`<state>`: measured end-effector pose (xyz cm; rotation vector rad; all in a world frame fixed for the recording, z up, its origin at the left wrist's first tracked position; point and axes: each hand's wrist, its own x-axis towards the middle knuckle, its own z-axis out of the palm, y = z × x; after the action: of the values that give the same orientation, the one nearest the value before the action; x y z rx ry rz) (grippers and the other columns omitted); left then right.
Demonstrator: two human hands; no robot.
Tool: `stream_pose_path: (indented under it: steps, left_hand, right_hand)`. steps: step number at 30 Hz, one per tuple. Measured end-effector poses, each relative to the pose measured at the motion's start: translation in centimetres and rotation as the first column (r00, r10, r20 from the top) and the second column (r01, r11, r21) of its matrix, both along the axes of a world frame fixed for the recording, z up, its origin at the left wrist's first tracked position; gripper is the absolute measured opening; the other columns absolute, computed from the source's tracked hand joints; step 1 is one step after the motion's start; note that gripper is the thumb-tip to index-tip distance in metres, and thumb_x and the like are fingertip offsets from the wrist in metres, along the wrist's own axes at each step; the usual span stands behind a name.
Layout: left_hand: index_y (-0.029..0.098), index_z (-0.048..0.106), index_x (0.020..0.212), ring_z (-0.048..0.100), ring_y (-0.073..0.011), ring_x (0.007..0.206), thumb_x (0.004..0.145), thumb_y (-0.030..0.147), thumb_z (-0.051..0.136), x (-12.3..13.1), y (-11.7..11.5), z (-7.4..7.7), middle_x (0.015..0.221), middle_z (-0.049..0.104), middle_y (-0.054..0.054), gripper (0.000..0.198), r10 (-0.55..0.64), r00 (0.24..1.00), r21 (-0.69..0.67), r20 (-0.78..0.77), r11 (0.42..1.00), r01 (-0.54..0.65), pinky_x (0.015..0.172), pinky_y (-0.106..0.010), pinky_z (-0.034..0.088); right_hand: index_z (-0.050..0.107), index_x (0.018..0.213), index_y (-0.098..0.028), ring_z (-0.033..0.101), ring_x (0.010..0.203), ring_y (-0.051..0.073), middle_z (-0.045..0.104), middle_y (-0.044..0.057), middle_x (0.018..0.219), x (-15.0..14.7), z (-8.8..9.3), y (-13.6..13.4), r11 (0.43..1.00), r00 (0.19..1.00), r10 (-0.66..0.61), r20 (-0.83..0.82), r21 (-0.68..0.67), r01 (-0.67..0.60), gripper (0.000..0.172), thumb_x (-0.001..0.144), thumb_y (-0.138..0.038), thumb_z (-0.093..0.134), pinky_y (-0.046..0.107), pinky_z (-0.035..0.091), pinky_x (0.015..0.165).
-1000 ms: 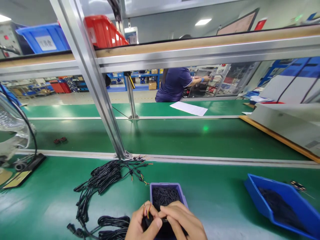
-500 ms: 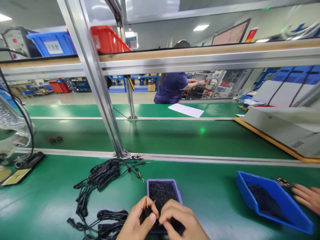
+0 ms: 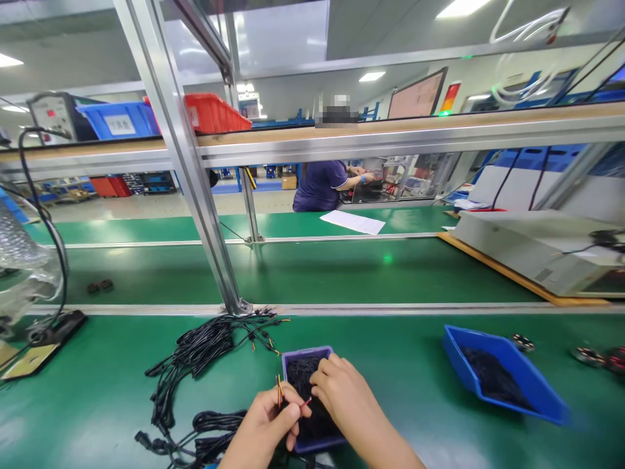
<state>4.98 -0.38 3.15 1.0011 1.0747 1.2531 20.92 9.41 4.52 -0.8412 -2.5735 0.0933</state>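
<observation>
My left hand [image 3: 274, 417] is closed in a pinch on a cable's thin wire ends [image 3: 280, 391], red, yellow and black. One reddish wire tip sticks out to the right past the fingers. My right hand [image 3: 336, 387] reaches over the purple bin [image 3: 336, 443], its fingers curled down at the short black tubes [image 3: 303, 371] inside. Whatever those fingertips grip is hidden. Left of the bin lie a coiled black cable bundle [image 3: 215, 433] with connectors and, farther back, a larger bundle of black cables [image 3: 209, 342] with bare coloured ends.
A blue bin [image 3: 527, 397] of black pieces stands at right, with round metal parts [image 3: 523, 342] beyond it. A metal post [image 3: 195, 176] rises behind the cables, carrying a shelf. A grey machine [image 3: 527, 251] sits back right. Another person [image 3: 319, 185] works across the bench.
My right hand has left the wires and moved up and over the purple bin. My left hand keeps hold of the wires. Another person's hand at far right has gone from view.
</observation>
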Motion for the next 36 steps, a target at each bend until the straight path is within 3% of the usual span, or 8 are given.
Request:
stream_pose_path:
  steps: [7,11,14,17,21,26,36]
  left_hand:
    - [0.017,0.061,0.093,0.053,-0.0102,0.051,0.083,0.053,0.07,0.1,0.4,-0.8,0.064,0.056,0.003,0.039,0.097,0.992,-0.057,0.082,0.994,-0.092,0.043,-0.017,0.043]
    - [0.017,0.057,0.084,0.047,-0.0068,0.044,0.086,0.054,0.066,0.3,0.4,-1.0,0.062,0.059,0.003,0.038,0.117,0.989,-0.042,0.095,0.993,-0.113,0.041,-0.016,0.041]
    - [0.017,0.056,0.083,0.052,-0.009,0.052,0.084,0.054,0.069,0.4,0.4,-0.9,0.066,0.059,0.001,0.039,0.1,0.989,-0.05,0.113,0.994,-0.094,0.044,-0.016,0.045]
    - [0.017,0.055,0.083,0.057,-0.0131,0.065,0.08,0.054,0.073,0.6,0.3,-0.8,0.067,0.057,0.001,0.041,0.085,0.987,-0.064,0.135,0.995,-0.077,0.049,-0.018,0.05]
    - [0.02,0.049,0.082,0.045,-0.0066,0.046,0.083,0.058,0.067,1.1,0.2,-0.9,0.062,0.056,0.004,0.042,0.085,0.988,-0.084,0.128,0.994,-0.074,0.039,-0.014,0.039]
    - [0.021,0.046,0.084,0.04,-0.0032,0.035,0.087,0.06,0.062,1.2,-0.1,-0.9,0.062,0.058,0.005,0.042,0.075,0.996,-0.107,0.055,0.992,-0.069,0.035,-0.013,0.031]
    - [0.02,0.05,0.083,0.043,-0.0039,0.039,0.086,0.057,0.063,1.1,-0.4,-0.8,0.066,0.057,0.004,0.04,0.071,0.997,-0.095,0.038,0.993,-0.068,0.037,-0.014,0.034]
  right_hand:
    - [0.074,0.082,-0.022,0.065,0.073,0.02,0.07,0.002,0.076,0.3,-0.4,-0.3,0.999,0.996,-0.026,-0.079,-0.023,0.024,0.021,0.08,-0.001,0.071,0.028,0.05,0.06]
    - [0.07,0.084,-0.022,0.067,0.076,0.02,0.071,0.004,0.081,0.7,-0.9,-0.4,0.998,0.983,-0.031,-0.179,-0.063,0.02,0.021,0.092,-0.009,0.056,0.028,0.054,0.061]
    - [0.069,0.094,-0.022,0.068,0.079,0.02,0.073,0.005,0.084,0.8,-1.3,-0.5,0.987,0.928,-0.012,-0.373,-0.153,-0.048,0.028,0.098,-0.014,0.043,0.029,0.057,0.067]
    - [0.067,0.089,-0.023,0.069,0.076,0.02,0.073,0.004,0.082,0.9,-1.3,-0.8,0.966,0.872,-0.055,-0.486,-0.248,-0.078,0.024,0.1,-0.023,0.045,0.03,0.057,0.069]
    - [0.064,0.086,-0.024,0.068,0.074,0.018,0.071,0.002,0.08,0.9,-0.6,-1.6,0.924,0.814,-0.095,-0.572,-0.356,-0.142,0.023,0.101,-0.027,0.047,0.027,0.055,0.07]
    - [0.061,0.087,-0.023,0.065,0.075,0.018,0.067,0.003,0.08,0.8,0.5,-2.3,0.929,0.797,-0.015,-0.604,-0.303,-0.212,0.022,0.101,-0.019,0.044,0.028,0.053,0.072]
    - [0.059,0.087,-0.023,0.063,0.073,0.018,0.066,0.003,0.079,1.0,0.7,-2.5,0.939,0.786,0.035,-0.617,-0.249,-0.238,0.02,0.101,-0.017,0.046,0.029,0.053,0.068]
